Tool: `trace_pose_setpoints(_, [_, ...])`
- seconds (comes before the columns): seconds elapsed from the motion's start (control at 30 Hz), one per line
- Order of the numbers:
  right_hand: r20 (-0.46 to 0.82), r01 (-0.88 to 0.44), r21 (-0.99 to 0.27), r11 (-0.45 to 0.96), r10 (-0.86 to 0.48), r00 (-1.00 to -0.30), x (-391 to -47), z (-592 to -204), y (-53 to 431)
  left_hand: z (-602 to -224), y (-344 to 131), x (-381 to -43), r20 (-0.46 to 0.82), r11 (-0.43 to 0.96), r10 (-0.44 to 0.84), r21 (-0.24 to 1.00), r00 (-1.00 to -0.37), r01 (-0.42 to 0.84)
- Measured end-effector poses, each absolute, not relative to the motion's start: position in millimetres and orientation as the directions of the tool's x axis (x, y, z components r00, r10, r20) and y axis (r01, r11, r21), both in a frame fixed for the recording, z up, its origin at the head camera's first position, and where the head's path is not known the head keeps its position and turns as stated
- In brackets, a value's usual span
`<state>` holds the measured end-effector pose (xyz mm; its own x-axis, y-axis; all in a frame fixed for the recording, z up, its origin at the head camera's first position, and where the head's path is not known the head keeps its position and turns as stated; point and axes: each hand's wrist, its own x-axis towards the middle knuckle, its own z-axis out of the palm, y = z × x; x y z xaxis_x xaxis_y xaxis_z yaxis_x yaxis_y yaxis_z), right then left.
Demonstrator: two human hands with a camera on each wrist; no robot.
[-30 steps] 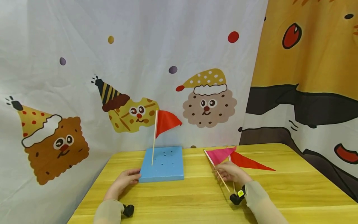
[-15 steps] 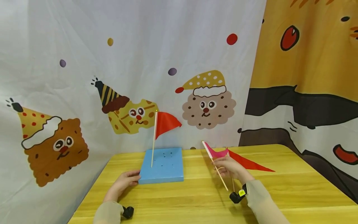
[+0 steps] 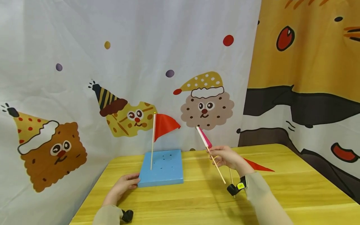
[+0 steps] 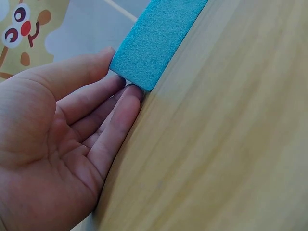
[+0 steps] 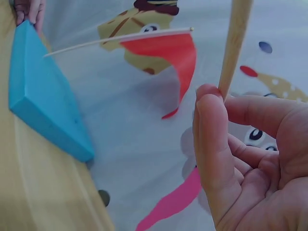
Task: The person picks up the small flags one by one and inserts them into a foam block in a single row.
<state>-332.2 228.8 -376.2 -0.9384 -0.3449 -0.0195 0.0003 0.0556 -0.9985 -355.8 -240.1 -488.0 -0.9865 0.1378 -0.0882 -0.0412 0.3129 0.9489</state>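
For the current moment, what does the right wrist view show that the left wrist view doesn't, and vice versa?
Only the right wrist view: the right hand pinching the stick of the pink flag, and the cloth of the red flag standing in the blue block.

Only the left wrist view: the palm of the left hand, close up.

Both: the blue block, the left hand's fingers, the wooden table and the printed cheese face. A pale line atop the left wrist view may be the red flag's stick.

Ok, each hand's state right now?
Left hand: open, touching the near left corner of the blue foam block.
Right hand: pinching the wooden stick of the pink flag.
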Motion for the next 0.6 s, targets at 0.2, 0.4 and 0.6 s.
trace_pose_setpoints(0.2, [0.011,-0.032,-0.998,0.053,-0.349,-0.937,-331.6,-357.8,223.7,-487.4,-240.2,-355.0,-0.086,0.317,0.15,0.948,-0.985,-0.034])
trace_pose_setpoints(0.4, [0.042,-0.06,-0.997,0.046,-0.317,-0.947,-332.1,-350.9,211.4,-486.9,-239.8,-353.2,-0.079,0.301,0.145,0.953,-0.986,-0.032])
trace_pose_setpoints(0.6, [0.097,-0.115,-0.992,0.061,-0.249,-0.964,-342.8,-365.6,178.8,-487.4,-240.2,-353.0,-0.057,0.299,0.16,0.954,-0.985,-0.007])
